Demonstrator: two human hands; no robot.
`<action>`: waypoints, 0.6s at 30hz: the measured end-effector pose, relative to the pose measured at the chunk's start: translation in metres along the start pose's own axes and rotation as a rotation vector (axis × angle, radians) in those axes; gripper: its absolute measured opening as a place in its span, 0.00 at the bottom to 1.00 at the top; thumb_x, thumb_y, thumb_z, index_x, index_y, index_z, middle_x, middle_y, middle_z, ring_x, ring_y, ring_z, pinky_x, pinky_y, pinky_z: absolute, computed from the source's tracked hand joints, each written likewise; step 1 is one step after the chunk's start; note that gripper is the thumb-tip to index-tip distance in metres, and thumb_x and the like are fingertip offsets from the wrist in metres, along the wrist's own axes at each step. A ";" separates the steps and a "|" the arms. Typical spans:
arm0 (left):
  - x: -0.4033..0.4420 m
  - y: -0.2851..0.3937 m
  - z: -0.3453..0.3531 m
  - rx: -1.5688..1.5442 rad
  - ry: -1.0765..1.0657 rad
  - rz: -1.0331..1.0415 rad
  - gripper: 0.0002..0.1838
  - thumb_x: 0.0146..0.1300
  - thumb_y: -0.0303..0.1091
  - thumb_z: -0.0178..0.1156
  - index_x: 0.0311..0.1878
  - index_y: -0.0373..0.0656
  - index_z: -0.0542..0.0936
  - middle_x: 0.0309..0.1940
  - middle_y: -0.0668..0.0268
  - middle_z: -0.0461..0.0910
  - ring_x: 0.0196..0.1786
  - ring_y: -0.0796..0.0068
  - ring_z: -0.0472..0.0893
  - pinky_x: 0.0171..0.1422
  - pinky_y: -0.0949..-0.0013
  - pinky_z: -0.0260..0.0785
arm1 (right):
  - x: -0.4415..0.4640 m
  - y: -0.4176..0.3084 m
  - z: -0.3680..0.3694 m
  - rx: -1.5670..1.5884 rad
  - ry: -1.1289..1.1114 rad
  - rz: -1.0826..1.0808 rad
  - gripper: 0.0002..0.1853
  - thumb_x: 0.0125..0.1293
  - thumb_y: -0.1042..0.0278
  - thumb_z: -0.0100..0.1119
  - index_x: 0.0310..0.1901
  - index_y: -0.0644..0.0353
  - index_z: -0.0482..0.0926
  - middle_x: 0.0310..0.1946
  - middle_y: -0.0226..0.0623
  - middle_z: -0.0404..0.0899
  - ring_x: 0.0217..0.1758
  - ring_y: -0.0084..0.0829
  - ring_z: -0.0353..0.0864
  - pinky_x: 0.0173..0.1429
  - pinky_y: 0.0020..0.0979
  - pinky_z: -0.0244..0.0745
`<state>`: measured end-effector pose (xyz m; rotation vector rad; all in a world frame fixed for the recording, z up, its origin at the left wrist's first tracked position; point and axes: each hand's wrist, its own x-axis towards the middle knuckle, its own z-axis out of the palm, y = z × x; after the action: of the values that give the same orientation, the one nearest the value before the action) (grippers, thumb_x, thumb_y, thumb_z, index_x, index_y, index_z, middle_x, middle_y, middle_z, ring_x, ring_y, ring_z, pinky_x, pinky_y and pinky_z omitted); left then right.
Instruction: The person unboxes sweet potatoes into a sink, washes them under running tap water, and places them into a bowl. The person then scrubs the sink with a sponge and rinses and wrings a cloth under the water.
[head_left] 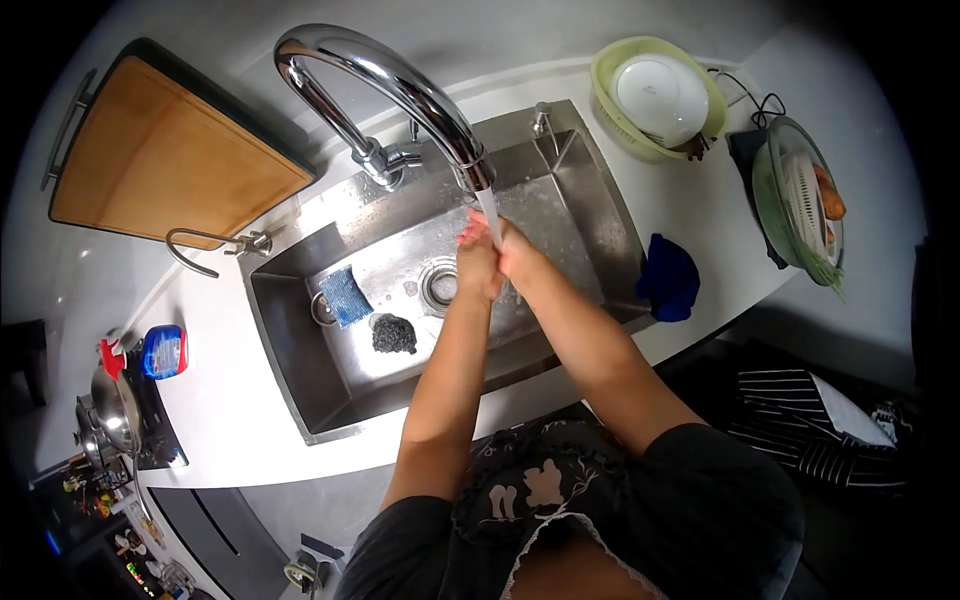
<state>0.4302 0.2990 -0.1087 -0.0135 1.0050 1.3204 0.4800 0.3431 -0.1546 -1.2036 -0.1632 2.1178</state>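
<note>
Running water [489, 218] falls from the curved chrome faucet [475, 172] onto my two hands, which touch each other above the steel sink [575, 235]. My left hand [477, 266] lies against my right hand [513, 247], with no object visible in either. Some fingertips stretch out under the stream; other fingers are hidden where the hands overlap. Just below them is the round drain [441, 287]. Left of the drain, on the sink floor, are a blue scrubbing sponge [346, 297] and a dark scouring pad [394, 334].
A wooden cutting board [170, 150] leans at the left behind a small curved tap [190, 250]. A blue spray bottle [164, 352] stands on the left counter. At the right are a dark blue cloth [669, 279], a green basin [625, 118] with white dishes, and a bowl of vegetables [775, 190].
</note>
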 end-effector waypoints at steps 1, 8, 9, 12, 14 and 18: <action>0.011 -0.012 -0.012 0.508 -0.090 0.295 0.12 0.61 0.24 0.47 0.47 0.36 0.73 0.43 0.59 0.75 0.45 0.70 0.75 0.50 0.71 0.67 | -0.003 -0.002 0.002 -0.087 0.069 -0.010 0.16 0.57 0.55 0.56 0.38 0.60 0.73 0.29 0.34 0.74 0.33 0.34 0.75 0.42 0.37 0.73; 0.049 -0.020 -0.011 1.161 0.099 0.593 0.17 0.60 0.44 0.52 0.39 0.38 0.75 0.29 0.55 0.78 0.33 0.57 0.76 0.38 0.62 0.67 | -0.070 0.005 0.025 0.012 0.261 -0.179 0.29 0.65 0.42 0.42 0.52 0.63 0.68 0.51 0.39 0.69 0.51 0.31 0.69 0.51 0.33 0.66; 0.062 -0.021 -0.009 1.191 0.105 0.535 0.16 0.60 0.44 0.52 0.39 0.39 0.75 0.30 0.56 0.78 0.33 0.58 0.76 0.39 0.63 0.67 | -0.066 0.013 0.020 -0.147 0.235 -0.333 0.35 0.63 0.38 0.39 0.59 0.62 0.60 0.57 0.42 0.63 0.55 0.37 0.65 0.56 0.38 0.63; 0.089 -0.031 -0.012 0.972 -0.023 0.382 0.17 0.62 0.43 0.48 0.41 0.39 0.76 0.34 0.54 0.78 0.39 0.57 0.77 0.43 0.63 0.67 | -0.088 0.004 0.040 0.052 0.383 -0.217 0.25 0.62 0.44 0.47 0.49 0.59 0.73 0.43 0.38 0.74 0.45 0.33 0.73 0.49 0.36 0.69; 0.112 -0.046 -0.040 0.766 -0.259 0.272 0.20 0.63 0.46 0.46 0.44 0.37 0.74 0.37 0.54 0.77 0.41 0.61 0.75 0.47 0.65 0.65 | -0.010 0.006 -0.005 0.175 0.216 -0.238 0.24 0.62 0.43 0.47 0.44 0.59 0.72 0.39 0.39 0.74 0.42 0.33 0.73 0.45 0.35 0.69; -0.014 0.019 0.029 1.057 -0.219 0.202 0.22 0.66 0.45 0.40 0.52 0.37 0.69 0.41 0.53 0.75 0.46 0.59 0.73 0.52 0.65 0.63 | 0.018 0.002 -0.028 0.207 0.091 -0.225 0.25 0.60 0.40 0.44 0.32 0.59 0.70 0.29 0.39 0.73 0.34 0.34 0.71 0.37 0.36 0.67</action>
<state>0.4335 0.3087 -0.0731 1.0285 1.4235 0.8031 0.4956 0.3468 -0.1839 -1.1012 -0.0351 1.8332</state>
